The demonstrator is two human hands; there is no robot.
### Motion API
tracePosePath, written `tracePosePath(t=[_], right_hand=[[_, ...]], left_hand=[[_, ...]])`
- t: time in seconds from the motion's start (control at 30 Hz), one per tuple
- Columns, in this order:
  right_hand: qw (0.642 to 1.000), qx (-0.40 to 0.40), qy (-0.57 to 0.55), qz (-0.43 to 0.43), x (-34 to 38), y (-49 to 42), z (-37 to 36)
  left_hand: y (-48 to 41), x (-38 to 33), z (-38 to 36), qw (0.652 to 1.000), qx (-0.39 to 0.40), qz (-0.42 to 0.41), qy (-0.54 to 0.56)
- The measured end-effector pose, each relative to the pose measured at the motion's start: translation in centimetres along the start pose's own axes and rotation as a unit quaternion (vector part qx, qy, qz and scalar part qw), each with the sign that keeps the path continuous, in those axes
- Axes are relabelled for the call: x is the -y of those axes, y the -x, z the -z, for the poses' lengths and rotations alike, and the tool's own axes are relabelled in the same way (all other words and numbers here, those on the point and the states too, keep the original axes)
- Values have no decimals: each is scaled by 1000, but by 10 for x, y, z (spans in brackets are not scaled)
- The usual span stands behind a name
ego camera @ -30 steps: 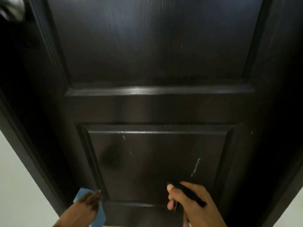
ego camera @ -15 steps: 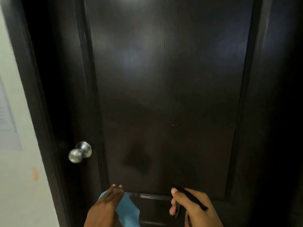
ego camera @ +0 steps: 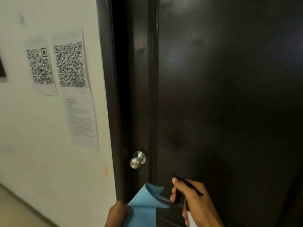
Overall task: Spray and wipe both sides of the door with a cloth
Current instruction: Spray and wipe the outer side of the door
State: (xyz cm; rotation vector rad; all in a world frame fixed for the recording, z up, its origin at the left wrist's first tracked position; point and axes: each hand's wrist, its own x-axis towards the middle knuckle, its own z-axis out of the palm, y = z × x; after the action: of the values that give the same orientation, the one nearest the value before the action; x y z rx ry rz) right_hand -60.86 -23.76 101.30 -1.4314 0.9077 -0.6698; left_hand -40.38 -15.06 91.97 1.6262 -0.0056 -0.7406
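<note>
The only writing is on the pale wall [ego camera: 41,145] to the left of the door [ego camera: 229,95]. Three paper sheets hang there. The left sheet [ego camera: 41,68] and the middle sheet [ego camera: 70,63] each carry one black QR code. The lower sheet [ego camera: 82,122] holds lines of small print, too blurred to read. No brand or label shows on anything the person holds.

The left hand [ego camera: 117,213] enters at the near bottom edge. Its fingers are curled and grip the lower left part of one blue cloth [ego camera: 144,205]. The cloth stands up in a folded peak in front of the door's lower left part, below the knob [ego camera: 137,160].

The right hand [ego camera: 191,199] is just right of the cloth. Its fingers are wrapped round the neck of one spray bottle [ego camera: 191,220], with fingertips [ego camera: 172,197] hooked at the front. The bottle's black head [ego camera: 188,184] points left and away, towards the door, and its white body shows below the palm.

The dark brown door fills the middle and right of the view, close in front of both hands. It has one round silver knob at its left side, next to the dark door frame [ego camera: 111,95]. A small orange mark [ego camera: 106,169] sits on the wall just left of the frame, at about knob height.
</note>
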Motion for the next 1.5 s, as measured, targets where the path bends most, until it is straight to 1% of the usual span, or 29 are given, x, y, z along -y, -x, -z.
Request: tracePosePath(t=[0.1, 0.17, 0.27, 0.4, 0.6, 0.67, 0.7, 0.8, 0.87, 0.9, 0.97, 1.0, 1.03, 1.07, 1.1, 1.13, 1.2, 1.27, 1.33, 1.37, 1.4, 1.5], right_hand=[[1000, 21, 13, 19, 2, -3, -25], [999, 35, 22, 24, 1, -6, -42], [998, 54, 15, 26, -3, -10, -65], [997, 70, 5, 24, -9, -15, -90], [998, 49, 10, 37, -13, -20, -103], [999, 42, 4, 34, -14, -22, -104], [999, 38, 2, 32, -14, -22, -104], [999, 28, 1, 26, -13, -25, -104], [1000, 15, 2, 25, -13, -27, -103], [1000, 8, 1, 24, -14, -29, -102], [1000, -5, 1, 22, -18, -32, -101], [1000, -10, 3, 21, -20, -34, -100], [1000, -14, 6, 18, -22, -36, -100], [1000, -17, 9, 16, -23, -40, -100], [1000, -21, 11, 14, -23, -45, -100], [999, -26, 13, 13, -22, -50, -101], [999, -37, 11, 14, -21, -63, -103], [999, -40, 10, 17, -19, -76, -108], [999, -41, 14, 20, -18, -89, -116], [999, -42, 15, 23, -18, -95, -119], [999, -42, 16, 27, -19, -102, -121], [999, -33, 23, 35, -20, -117, -127]], left_hand=[[2, 4, 22, 992, 60, 61, 90], [-2, 5, 34, 986, 72, 75, 128], [-1, -3, 39, 986, 65, 47, 146], [-6, -10, 39, 992, 22, 22, 119], [-11, -11, 37, 993, 23, 1, 119], [-12, -11, 39, 995, 19, -23, 100], [-12, -10, 39, 995, 15, -49, 86], [-18, -12, 39, 985, -3, -170, 26], [-31, -16, 36, 965, -30, -257, -34], [-38, -20, 33, 948, -48, -305, -78], [-55, -27, 21, 895, -81, -397, -185], [-63, -32, 14, 870, -85, -429, -229], [-71, -36, 8, 854, -76, -446, -258], [-81, -40, 2, 847, -59, -451, -276], [-93, -42, -3, 833, -49, -464, -297], [-107, -44, -9, 806, -49, -492, -325], [-133, -47, -17, 742, -61, -549, -381], [-153, -46, -21, 702, -64, -582, -407], [-169, -37, -26, 648, -56, -614, -447], [-175, -32, -29, 630, -55, -624, -459], [-181, -27, -33, 631, -49, -627, -454], [-188, -11, -41, 684, -20, -613, -395]])
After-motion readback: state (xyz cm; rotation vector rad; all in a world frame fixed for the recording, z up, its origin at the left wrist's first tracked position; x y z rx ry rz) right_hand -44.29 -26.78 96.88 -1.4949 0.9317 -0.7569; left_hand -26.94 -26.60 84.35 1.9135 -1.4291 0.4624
